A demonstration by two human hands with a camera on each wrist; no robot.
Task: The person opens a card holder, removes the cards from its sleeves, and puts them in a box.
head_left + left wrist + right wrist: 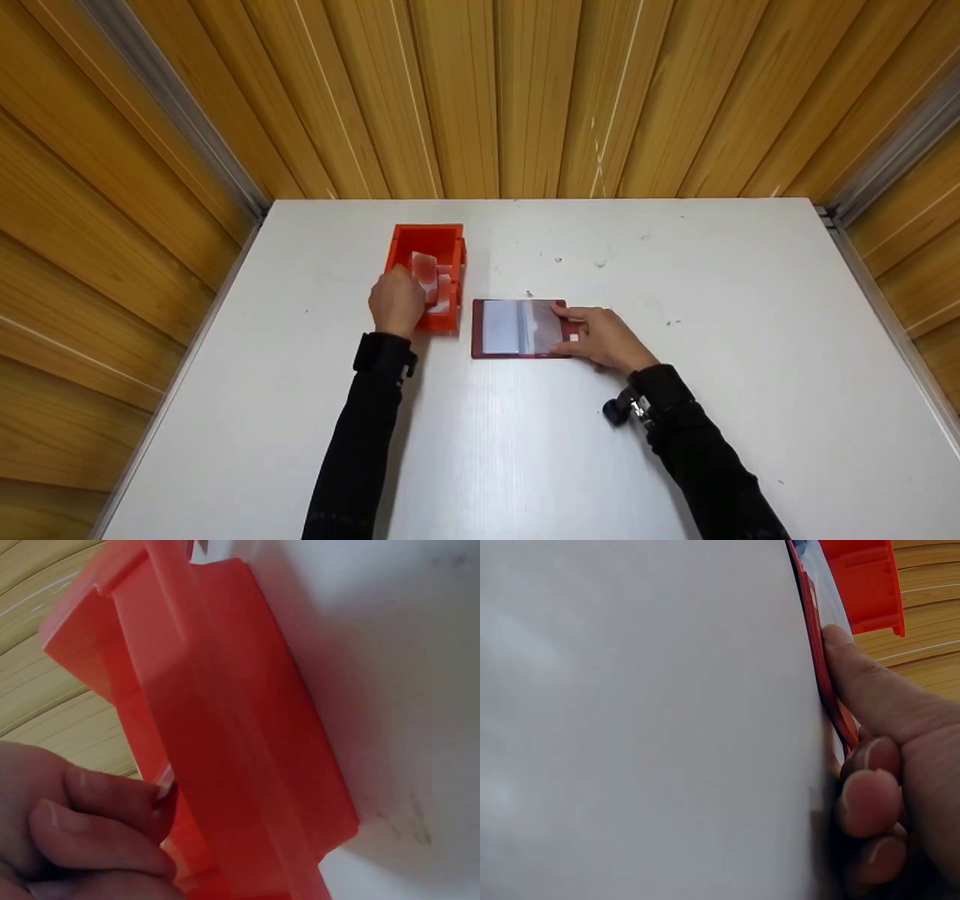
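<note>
An open card holder with a dark red cover and clear sleeves lies flat on the table. At its right edge my right hand grips it, thumb and a finger over the right-hand sleeve. The right wrist view shows the thumb along the red edge and the other fingers curled. My left hand reaches over the near left wall of an orange-red bin. Its fingers pinch a white card with a red patch, tilted up inside the bin. In the left wrist view the bin wall hides most of that card.
Another red-and-white card lies lower in the bin. The white table bears a few dark scuffs and ends at wood-patterned panels behind and at both sides. A small black camera hangs from the right wrist strap.
</note>
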